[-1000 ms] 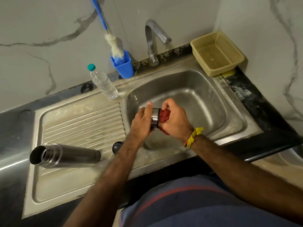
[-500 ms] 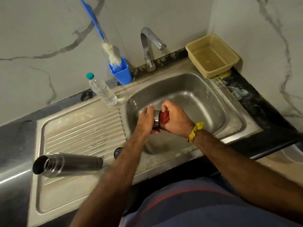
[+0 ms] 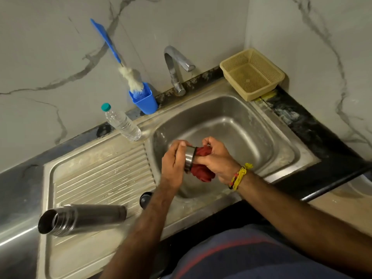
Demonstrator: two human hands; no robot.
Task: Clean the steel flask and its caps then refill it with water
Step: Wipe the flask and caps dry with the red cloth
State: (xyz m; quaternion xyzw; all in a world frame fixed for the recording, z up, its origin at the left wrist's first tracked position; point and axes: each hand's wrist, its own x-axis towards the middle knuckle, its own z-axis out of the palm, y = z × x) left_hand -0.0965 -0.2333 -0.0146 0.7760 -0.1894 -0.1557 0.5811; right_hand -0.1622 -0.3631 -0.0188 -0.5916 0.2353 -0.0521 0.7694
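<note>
Over the sink basin (image 3: 251, 125) my left hand (image 3: 174, 164) grips a steel cup-shaped cap (image 3: 190, 159), its open end facing right. My right hand (image 3: 216, 161) holds a red cloth (image 3: 202, 172) with part of it pushed into the cap. The steel flask (image 3: 84, 218) lies on its side on the ribbed drainboard (image 3: 100, 174), open mouth toward the left. A small dark inner cap (image 3: 145, 199) sits on the drainboard, partly hidden behind my left forearm.
A clear water bottle (image 3: 123, 123) with a teal lid stands at the back of the drainboard. A blue cup (image 3: 146, 101) holds a bottle brush (image 3: 128, 76). The tap (image 3: 177, 65) is off. A beige basket (image 3: 252, 73) sits at the back right corner.
More of the red cloth hangs out below the cap now, and my right hand has turned slightly around it. The flask has stayed in place.
</note>
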